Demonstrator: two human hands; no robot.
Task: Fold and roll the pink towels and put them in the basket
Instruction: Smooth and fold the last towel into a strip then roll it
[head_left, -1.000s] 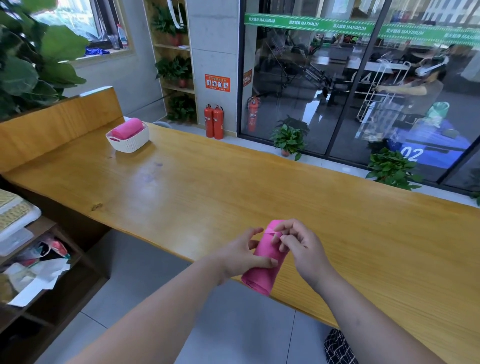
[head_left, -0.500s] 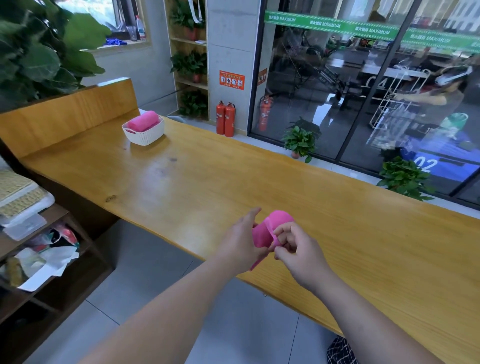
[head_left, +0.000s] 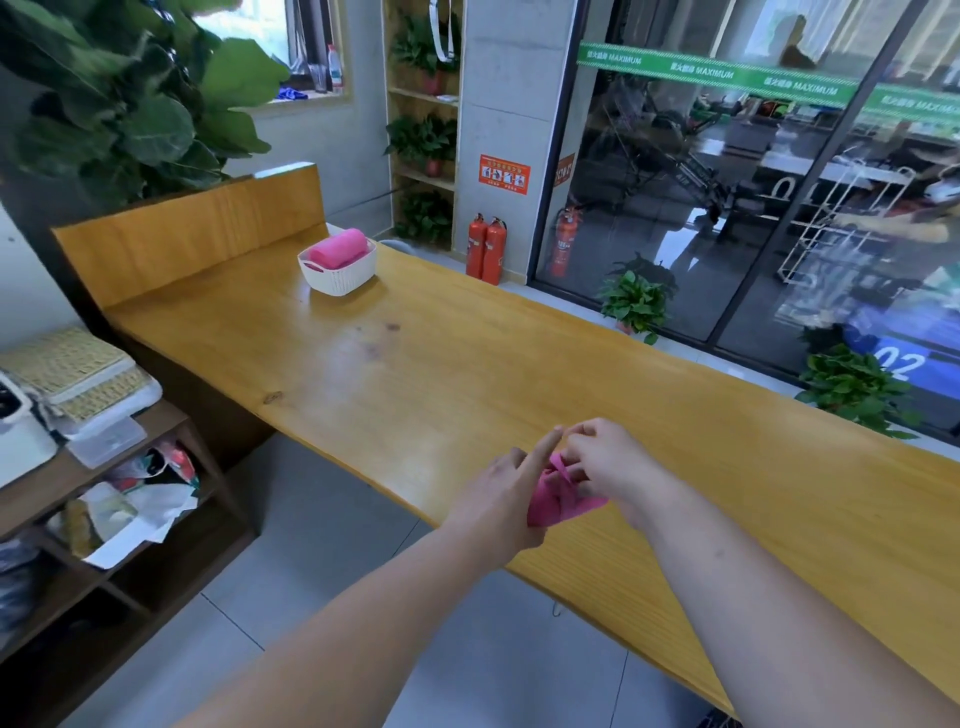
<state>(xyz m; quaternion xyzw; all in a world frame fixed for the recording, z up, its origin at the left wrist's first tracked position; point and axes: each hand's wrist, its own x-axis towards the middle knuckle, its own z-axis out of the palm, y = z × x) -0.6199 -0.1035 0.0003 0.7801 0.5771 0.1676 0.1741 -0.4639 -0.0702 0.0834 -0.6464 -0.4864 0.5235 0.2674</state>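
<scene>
2 red fire extinguishers (head_left: 493, 252) stand beside the concrete pillar (head_left: 498, 114), beyond the wooden table (head_left: 415, 374).

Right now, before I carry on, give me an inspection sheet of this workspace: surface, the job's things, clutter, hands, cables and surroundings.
Surface: wooden table, glossy, a few dark marks near the middle.
Job's things: white basket at the far left end holds one rolled towel; a second pink towel is held over the near edge.
Clutter: side shelf to the left, stacked with boxes and papers.
Hands: left hand grips the pink towel, index finger straight; right hand pinches its top.
Cables: nothing seen.
Surroundings: glass wall, potted plants, fire extinguishers by the pillar.
</scene>
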